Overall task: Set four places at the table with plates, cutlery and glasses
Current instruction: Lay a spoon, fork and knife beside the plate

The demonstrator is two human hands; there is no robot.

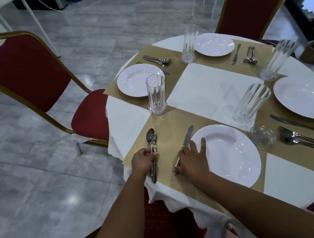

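Observation:
A round table in a white cloth carries several gold placemats, each with a white plate. On the nearest mat, my left hand grips a spoon and fork lying together left of the near plate. My right hand rests on a table knife beside that plate, fingers spread, fingertips touching the plate's rim. A tall clear glass stands beyond the plate, and a small glass coaster lies to its right.
Other places hold a left plate, far plate and right plate, with glasses and cutlery. Red chairs with gold frames surround the table.

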